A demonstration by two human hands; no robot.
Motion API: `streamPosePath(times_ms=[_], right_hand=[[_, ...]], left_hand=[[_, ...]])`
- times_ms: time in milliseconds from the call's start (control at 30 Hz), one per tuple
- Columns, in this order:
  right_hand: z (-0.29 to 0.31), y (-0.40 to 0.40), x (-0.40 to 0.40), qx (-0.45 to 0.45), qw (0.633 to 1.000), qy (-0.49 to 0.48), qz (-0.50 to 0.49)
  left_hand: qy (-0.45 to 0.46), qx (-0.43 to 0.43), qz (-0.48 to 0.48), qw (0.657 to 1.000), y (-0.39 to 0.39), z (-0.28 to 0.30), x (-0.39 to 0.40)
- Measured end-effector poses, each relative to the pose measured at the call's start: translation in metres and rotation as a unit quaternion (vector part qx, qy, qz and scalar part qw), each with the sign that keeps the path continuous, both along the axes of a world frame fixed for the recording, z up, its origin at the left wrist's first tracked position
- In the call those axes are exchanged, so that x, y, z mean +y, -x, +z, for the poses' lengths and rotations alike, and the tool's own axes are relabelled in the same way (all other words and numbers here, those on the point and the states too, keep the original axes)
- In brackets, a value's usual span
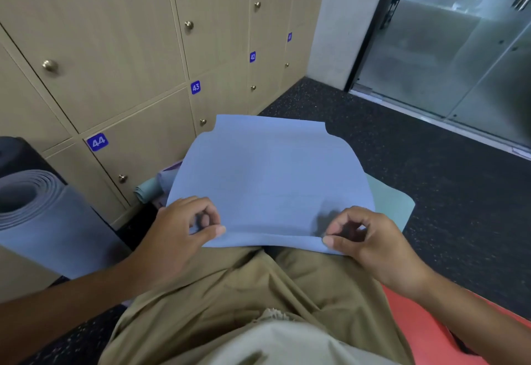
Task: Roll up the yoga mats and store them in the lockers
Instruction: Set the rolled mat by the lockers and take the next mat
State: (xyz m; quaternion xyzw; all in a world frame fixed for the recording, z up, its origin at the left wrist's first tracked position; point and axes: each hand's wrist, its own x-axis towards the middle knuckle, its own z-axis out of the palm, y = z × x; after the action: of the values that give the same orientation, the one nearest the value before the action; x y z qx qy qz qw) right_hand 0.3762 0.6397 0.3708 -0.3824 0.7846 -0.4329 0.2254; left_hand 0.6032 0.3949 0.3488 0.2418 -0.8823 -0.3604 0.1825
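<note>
Khaki trousers (244, 287) are filling the bottom of the view, the person sitting on the dark floor (448, 192). At far left a rolled mat (43, 215) is lying on its side, its spiral end facing the camera, beside the lockers (115, 48) numbered 44 to 41. Next, the left hand (184, 227) is pinching the near edge of the blue mat (270, 181), thumb on top and fingers curled. That mat is lying flat, stretching away from the knees toward the lockers, over a green mat (393, 201) whose edge is peeking out on the right. Further right, the right hand (362, 238) is pinching the same near edge. A red mat (425, 333) is showing under the right forearm
</note>
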Motion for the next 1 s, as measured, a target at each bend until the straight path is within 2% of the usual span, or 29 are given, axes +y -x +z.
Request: streamPosePath(times_ms=[133, 300, 533, 667, 867, 1000], right_hand=[[-0.01, -0.003, 0.001, 0.155, 0.987, 0.028, 0.017], [-0.022, 0.006, 0.005, 0.255, 0.961, 0.094, 0.059], [-0.029, 0.013, 0.005, 0.317, 0.938, 0.117, 0.082], [-0.033, 0.016, 0.004, 0.326, 0.934, 0.12, 0.088], [-0.038, 0.027, 0.0, 0.348, 0.924, 0.106, 0.119], [-0.034, 0.031, -0.001, 0.369, 0.912, 0.099, 0.151]], left_hand=[[0.007, 0.028, -0.042, 0.999, -0.001, -0.01, -0.006], [0.075, 0.026, -0.084, 0.993, 0.0, -0.02, -0.012], [0.131, 0.029, -0.152, 0.979, -0.004, -0.024, -0.02], [0.23, 0.026, -0.191, 0.954, 0.0, -0.023, -0.023], [0.332, 0.051, -0.155, 0.929, 0.006, -0.024, -0.021], [0.397, 0.021, -0.161, 0.904, 0.007, -0.024, -0.019]])
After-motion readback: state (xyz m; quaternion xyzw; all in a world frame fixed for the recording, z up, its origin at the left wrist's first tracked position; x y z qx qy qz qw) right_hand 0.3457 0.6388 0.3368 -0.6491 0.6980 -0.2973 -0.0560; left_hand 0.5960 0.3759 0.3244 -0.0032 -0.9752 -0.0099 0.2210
